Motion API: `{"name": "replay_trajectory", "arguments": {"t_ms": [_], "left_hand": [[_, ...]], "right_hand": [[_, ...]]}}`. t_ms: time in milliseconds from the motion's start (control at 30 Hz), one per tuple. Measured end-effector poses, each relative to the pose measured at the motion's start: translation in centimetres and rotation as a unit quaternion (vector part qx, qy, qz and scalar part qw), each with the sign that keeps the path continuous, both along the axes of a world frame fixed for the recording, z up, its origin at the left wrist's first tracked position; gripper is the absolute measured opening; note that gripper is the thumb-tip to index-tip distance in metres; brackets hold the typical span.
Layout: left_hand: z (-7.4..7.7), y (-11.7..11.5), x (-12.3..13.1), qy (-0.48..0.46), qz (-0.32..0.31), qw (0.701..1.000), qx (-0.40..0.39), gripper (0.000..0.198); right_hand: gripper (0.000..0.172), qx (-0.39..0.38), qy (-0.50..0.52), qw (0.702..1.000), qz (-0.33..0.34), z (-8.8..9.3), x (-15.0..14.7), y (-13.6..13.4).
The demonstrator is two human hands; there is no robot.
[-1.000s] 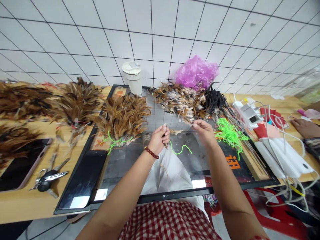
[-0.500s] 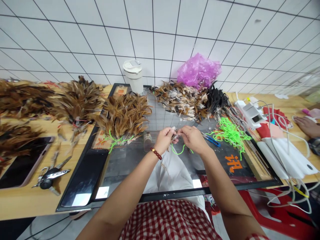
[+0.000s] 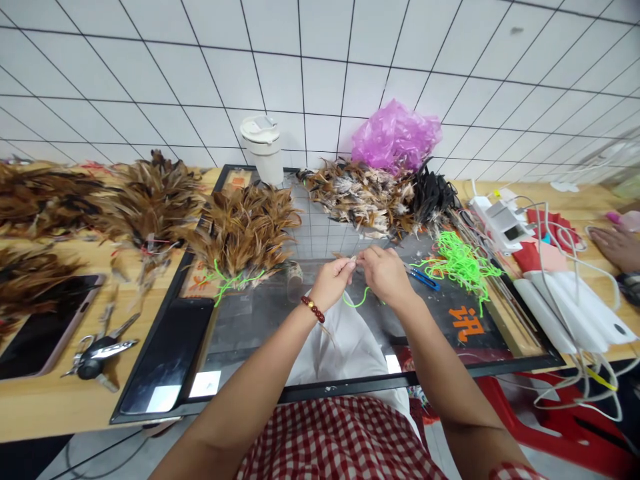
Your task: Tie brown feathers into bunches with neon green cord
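My left hand (image 3: 332, 281), with a beaded bracelet at the wrist, is closed in a pinch on a small feather bundle (image 3: 343, 256); mostly its brown tip shows above the fingers. Right against it, my right hand (image 3: 383, 273) pinches a bright green string (image 3: 356, 304), which loops down below the fingertips. How string and feathers meet is hidden by the fingers. Left of my hands lies a large brown feather bunch (image 3: 245, 230) with green string at its base. To the right is a tangled heap of green string (image 3: 463, 263) beside blue thread snips (image 3: 423, 278).
Mottled feathers (image 3: 360, 200), black feathers (image 3: 434, 193) and a purple plastic bag (image 3: 397, 137) lie near the wall. A white cup (image 3: 263, 153) stands behind. Phones (image 3: 167, 353) and keys (image 3: 100, 353) lie left; chargers and cables (image 3: 507, 223) right. Another person's hand (image 3: 613, 248) rests far right.
My fingertips have drawn closer together and now cover more of the feathers between them. The green loop still hangs below. The view has shifted slightly.
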State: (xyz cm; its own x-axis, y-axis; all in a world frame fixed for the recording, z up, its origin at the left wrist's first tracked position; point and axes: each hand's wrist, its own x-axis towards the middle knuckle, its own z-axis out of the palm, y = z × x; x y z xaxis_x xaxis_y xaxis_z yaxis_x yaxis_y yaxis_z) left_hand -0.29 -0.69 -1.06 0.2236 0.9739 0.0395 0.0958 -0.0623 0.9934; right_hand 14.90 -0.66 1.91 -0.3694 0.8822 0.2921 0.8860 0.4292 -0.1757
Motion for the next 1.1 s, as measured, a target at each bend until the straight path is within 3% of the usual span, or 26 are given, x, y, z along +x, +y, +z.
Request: {"name": "replay_trajectory", "arguments": {"t_ms": [100, 233, 533, 667, 800, 900, 1100], "left_hand": [[0.3, 0.0, 0.0, -0.054, 0.004, 0.998, -0.034, 0.029], [0.7, 0.0, 0.0, -0.173, -0.007, 0.977, -0.124, 0.033], [1.4, -0.3, 0.0, -0.227, -0.057, 0.962, -0.140, 0.036], [1.7, -0.5, -0.1, -0.227, -0.059, 0.957, -0.170, 0.034], [1.5, -0.5, 0.0, -0.252, -0.038, 0.952, -0.172, 0.031], [1.3, -0.3, 0.1, -0.269, -0.025, 0.950, -0.159, 0.027], [0.8, -0.1, 0.0, -0.265, 0.004, 0.948, -0.178, 0.026]], "right_hand": [[0.020, -0.027, 0.124, 0.992, 0.001, 0.0, -0.1, 0.0], [0.019, -0.050, 0.326, 0.944, -0.022, 0.4, -0.1, -0.1], [0.020, -0.165, 0.435, 0.885, 0.027, -0.3, -0.6, -0.1], [0.018, -0.069, 0.363, 0.929, 0.003, -0.4, -0.6, -0.3], [0.042, 0.001, 0.172, 0.984, 0.038, -0.2, -0.7, -0.8], [0.052, -0.002, 0.075, 0.995, 0.059, -0.4, -0.7, -1.0], [0.058, 0.034, -0.008, 0.998, 0.048, -0.3, -0.4, -0.8]]}}
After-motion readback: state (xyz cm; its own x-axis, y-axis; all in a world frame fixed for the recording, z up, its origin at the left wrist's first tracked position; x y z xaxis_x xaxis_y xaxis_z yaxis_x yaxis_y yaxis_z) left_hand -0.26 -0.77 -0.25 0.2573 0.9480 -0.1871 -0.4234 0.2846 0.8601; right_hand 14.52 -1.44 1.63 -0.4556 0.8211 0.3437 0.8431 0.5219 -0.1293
